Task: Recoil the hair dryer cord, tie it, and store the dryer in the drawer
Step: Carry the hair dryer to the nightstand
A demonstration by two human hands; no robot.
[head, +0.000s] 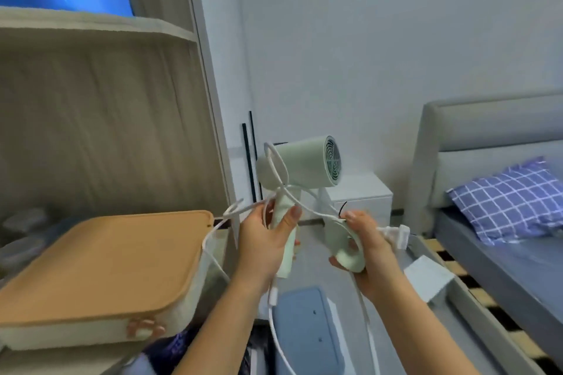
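bedroom; left hand [265,240] grips dryer [300,166]; right hand [365,246] holds cord [275,329]

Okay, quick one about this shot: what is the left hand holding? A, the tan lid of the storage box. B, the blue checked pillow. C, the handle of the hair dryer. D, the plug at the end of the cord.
C: the left hand is wrapped around the handle of the pale green hair dryer, while the plug sticks out beside the right hand.
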